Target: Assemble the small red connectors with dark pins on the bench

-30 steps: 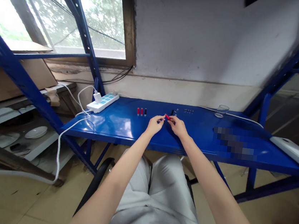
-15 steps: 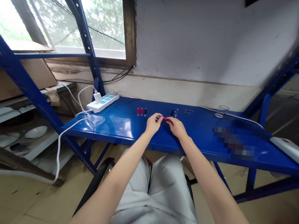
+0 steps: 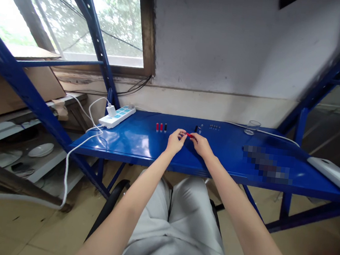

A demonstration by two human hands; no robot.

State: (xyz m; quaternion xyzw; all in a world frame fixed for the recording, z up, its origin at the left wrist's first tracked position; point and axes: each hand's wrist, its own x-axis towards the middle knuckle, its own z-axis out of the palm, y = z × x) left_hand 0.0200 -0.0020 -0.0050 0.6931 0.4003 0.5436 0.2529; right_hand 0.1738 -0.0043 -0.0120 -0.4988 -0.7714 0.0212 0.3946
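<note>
Above the front half of the blue table, my two hands meet over a small slim red tube. My right hand is closed on its right end. At its left end, the fingers of my left hand are pinched together; the exact contact is too small to see. Two red tubes with clear ends and a black tube stand in a row beyond my left hand. Behind my right hand are another black piece and a small clear piece, close together.
Several tiny parts lie in a row toward the back. A clear glass stands at the back right, near a blurred-out dark object and a white board. A white power strip with cables occupies the left end.
Both hands stay in almost the same place around the red tube. The fingers of my left hand have shifted slightly at its end, and a little more of the red shows.
</note>
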